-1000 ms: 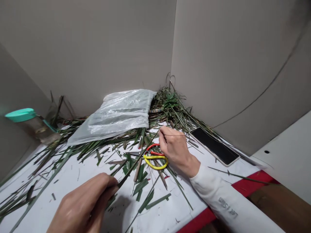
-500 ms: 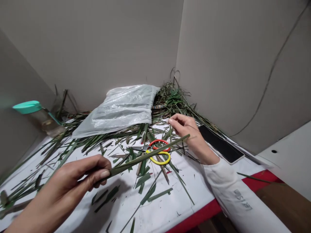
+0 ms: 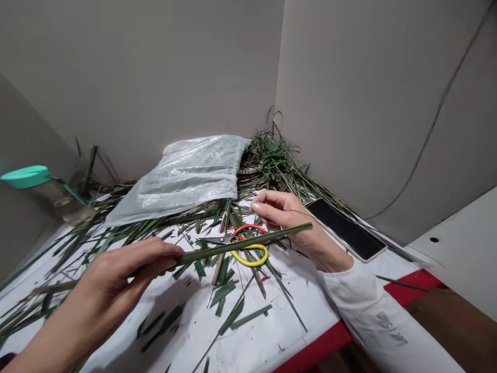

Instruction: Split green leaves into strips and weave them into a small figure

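Note:
My left hand (image 3: 135, 272) pinches one end of a long green leaf strip (image 3: 240, 244), which looks folded lengthwise. Its free end points right and passes in front of my right wrist. My right hand (image 3: 285, 215) is closed, thumb against fingertips, and a thin dark strand (image 3: 305, 213) trails from it over the back of the hand. Under the leaf strip lie scissors (image 3: 251, 255) with one red and one yellow handle loop, partly covered by it. Cut leaf pieces (image 3: 225, 290) are scattered around them on the white table cover (image 3: 295, 331).
A translucent plastic bag (image 3: 186, 176) lies on leaves at the back. Behind it, a heap of green leaves (image 3: 272, 155) fills the corner. A black-screened phone (image 3: 345, 228) rests at the right. A bottle with a turquoise lid (image 3: 27, 176) stands at the left. Grey walls (image 3: 155, 67) enclose the table.
The leaf strip now lies flatter, its free end slightly lower and farther right. My right hand has moved a little left and down. The whole view has shifted slightly.

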`<state>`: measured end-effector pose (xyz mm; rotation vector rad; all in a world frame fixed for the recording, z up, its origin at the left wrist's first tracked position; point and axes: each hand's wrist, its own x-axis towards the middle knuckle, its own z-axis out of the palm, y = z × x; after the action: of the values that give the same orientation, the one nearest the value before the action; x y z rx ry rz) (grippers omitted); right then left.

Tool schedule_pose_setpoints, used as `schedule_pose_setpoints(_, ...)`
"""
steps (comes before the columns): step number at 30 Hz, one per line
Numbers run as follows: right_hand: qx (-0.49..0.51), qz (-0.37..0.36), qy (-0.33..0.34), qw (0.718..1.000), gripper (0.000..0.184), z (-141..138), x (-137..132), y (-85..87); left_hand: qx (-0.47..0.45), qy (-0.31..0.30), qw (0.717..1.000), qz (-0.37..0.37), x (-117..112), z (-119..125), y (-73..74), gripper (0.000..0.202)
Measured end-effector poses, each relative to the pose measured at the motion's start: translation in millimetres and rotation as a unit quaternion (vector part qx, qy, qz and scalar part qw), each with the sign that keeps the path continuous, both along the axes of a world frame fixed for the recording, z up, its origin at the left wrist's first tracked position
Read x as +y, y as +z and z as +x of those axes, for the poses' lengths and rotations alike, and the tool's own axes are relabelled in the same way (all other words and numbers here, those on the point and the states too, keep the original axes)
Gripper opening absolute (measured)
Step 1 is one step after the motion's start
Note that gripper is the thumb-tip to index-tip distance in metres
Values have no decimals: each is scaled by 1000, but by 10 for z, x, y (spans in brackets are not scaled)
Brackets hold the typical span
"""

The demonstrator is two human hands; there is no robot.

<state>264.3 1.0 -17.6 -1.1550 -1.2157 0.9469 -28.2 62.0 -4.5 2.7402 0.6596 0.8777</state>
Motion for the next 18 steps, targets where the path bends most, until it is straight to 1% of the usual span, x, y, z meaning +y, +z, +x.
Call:
schedule_pose_setpoints(4,13,-16,69,997,21,-39,-53,-2,15,16,998,64,-30,95,38,26)
schedule_pose_setpoints(5,16,-22,88,996,21,-58,-83,5,12,27,996,88,-56,125,55,29)
schedule_pose_setpoints(7,10,-36,119,992,20,-99,-146,21,29,25,987,155,-119,190,87,33)
schedule_pose_setpoints(8,5,-42,125,991,22,-118,-173,27,31,15,981,192,-151,224,100,35)
schedule_pose_setpoints(9,-6,-53,124,991,22,-135,-191,30,22,2,974,225,-180,258,108,33)
schedule_pose_setpoints(10,-20,-61,134,989,24,-150,-200,30,8,-3,969,248,-205,292,113,26)
schedule_pose_setpoints(11,-28,-54,139,988,24,-165,-200,27,-7,-15,964,267,-229,325,117,18)
schedule_pose_setpoints(12,-34,-51,156,986,23,-180,-195,22,-18,-22,960,280,-253,357,121,17)
schedule_pose_setpoints(14,-41,-19,192,980,20,-212,-179,9,-44,-39,953,297,-309,421,134,18)
schedule_pose_setpoints(16,-35,16,222,974,18,-242,-169,-8,-54,-73,950,299,-375,480,148,17)
schedule_pose_setpoints(18,-12,37,231,972,16,-260,-170,-30,-51,-116,950,286,-442,532,141,18)
